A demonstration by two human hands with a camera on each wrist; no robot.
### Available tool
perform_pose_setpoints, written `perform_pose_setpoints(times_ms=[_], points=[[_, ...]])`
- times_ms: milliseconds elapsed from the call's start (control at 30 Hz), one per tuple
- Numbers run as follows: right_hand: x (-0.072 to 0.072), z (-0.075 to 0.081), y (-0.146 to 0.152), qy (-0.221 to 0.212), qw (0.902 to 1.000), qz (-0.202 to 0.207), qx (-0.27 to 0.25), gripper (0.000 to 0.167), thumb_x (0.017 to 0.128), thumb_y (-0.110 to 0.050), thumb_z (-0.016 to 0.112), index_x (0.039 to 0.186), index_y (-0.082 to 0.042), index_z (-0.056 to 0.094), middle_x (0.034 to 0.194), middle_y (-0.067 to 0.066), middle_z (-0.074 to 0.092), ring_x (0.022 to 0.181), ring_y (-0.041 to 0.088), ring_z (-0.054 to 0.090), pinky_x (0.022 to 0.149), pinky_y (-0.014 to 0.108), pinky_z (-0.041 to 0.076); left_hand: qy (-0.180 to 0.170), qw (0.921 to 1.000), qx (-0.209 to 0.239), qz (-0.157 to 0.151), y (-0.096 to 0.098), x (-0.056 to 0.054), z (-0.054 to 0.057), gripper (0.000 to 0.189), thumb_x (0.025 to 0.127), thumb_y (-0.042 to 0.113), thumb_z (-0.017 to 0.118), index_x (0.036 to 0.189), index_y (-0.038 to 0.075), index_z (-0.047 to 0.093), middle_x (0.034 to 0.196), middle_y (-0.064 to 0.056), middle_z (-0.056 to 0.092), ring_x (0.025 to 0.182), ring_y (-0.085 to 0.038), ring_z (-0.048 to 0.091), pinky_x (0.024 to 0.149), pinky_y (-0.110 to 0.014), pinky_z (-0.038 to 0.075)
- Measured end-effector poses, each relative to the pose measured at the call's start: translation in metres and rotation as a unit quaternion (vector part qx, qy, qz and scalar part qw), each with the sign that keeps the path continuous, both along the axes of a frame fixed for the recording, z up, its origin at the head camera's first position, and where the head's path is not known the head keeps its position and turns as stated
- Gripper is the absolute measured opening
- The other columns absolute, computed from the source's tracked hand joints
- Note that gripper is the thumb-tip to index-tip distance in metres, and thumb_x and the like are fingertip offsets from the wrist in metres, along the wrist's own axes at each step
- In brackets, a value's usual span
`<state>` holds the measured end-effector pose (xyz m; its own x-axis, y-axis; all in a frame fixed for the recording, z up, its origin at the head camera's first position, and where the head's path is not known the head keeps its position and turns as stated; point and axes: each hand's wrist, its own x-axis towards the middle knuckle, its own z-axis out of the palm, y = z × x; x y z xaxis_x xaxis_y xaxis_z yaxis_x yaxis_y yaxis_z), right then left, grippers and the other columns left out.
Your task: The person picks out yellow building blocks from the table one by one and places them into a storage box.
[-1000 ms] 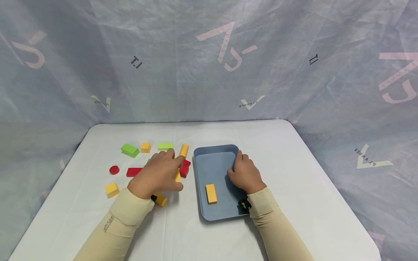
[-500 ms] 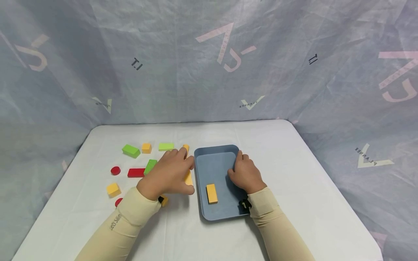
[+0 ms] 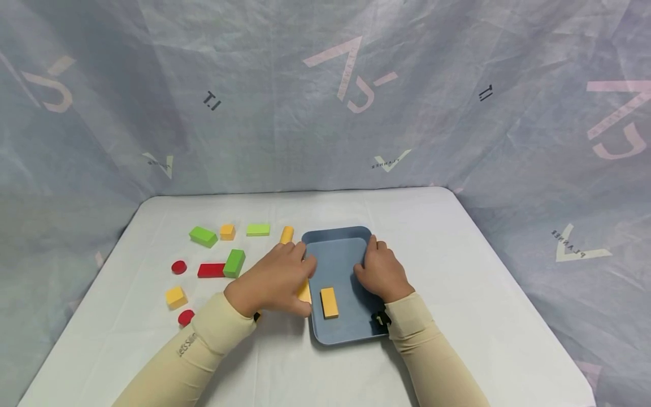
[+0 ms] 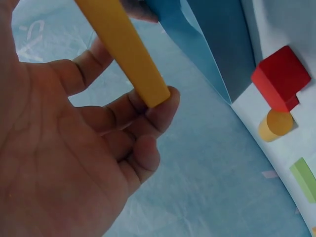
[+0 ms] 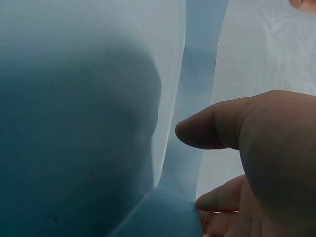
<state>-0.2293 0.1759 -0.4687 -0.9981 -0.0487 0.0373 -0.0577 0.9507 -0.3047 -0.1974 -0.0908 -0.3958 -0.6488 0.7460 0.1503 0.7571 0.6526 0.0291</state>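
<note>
My left hand (image 3: 274,280) pinches a long yellow block (image 4: 123,52) between thumb and fingertips, at the left wall of the blue-grey tray (image 3: 335,257). In the head view the fingers overlap the tray's rim, and most of the held block (image 3: 304,291) is hidden behind them. My right hand (image 3: 383,271) grips the right wall of the tray, thumb on the inner side and fingers outside. Inside the tray lies another yellow block (image 3: 329,303), near the left wall. A red block (image 4: 281,76) and a yellow cylinder (image 4: 276,123) stand beside the tray in the left wrist view.
Left on the white table lie green blocks (image 3: 234,263), a flat red block (image 3: 211,270), red discs (image 3: 178,267), a yellow block (image 3: 176,297), an orange cube (image 3: 227,232) and a light green block (image 3: 258,229). A grey printed cloth (image 3: 274,113) hangs behind the table.
My left hand has moved right, carrying the yellow block from among the loose blocks to the tray's left rim. The right hand and the tray have stayed put.
</note>
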Motion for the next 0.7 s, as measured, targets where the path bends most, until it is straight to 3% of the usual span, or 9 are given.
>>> perform_pose_setpoints(times_ms=[133,367,700], points=[[0.000,0.000,0.000,-0.002,1.0000,0.002,-0.001,0.081,0.096,-0.028,0.061,0.157,0.012,0.025,0.149,0.033,0.047,0.125,0.045,0.059,0.095,0.056,0.054,-0.002,0.9999,-0.007,-0.009,0.004,0.001,-0.001,0.038,0.066,0.045,0.070,0.088,0.020,0.051,0.080,0.004,0.039,0.070,-0.015,0.038,0.073,-0.031,0.034],[0.000,0.002,0.001,0.006,1.0000,0.007,0.000,0.082,0.096,-0.028,0.063,0.156,0.014,0.026,0.148,0.034,0.047,0.124,0.046,0.060,0.094,0.056,0.055,-0.002,0.9996,-0.024,-0.018,0.010,0.002,-0.002,0.036,0.070,0.046,0.066,0.085,0.020,0.047,0.080,0.002,0.038,0.068,-0.017,0.037,0.064,-0.031,0.030],[0.000,0.001,0.001,0.013,0.9999,0.009,-0.001,0.082,0.096,-0.028,0.065,0.155,0.015,0.027,0.147,0.035,0.048,0.121,0.046,0.061,0.092,0.056,0.055,-0.004,0.9988,-0.044,-0.022,0.018,0.004,-0.006,0.039,0.071,0.049,0.067,0.083,0.018,0.046,0.078,0.002,0.037,0.066,-0.017,0.036,0.066,-0.032,0.030]])
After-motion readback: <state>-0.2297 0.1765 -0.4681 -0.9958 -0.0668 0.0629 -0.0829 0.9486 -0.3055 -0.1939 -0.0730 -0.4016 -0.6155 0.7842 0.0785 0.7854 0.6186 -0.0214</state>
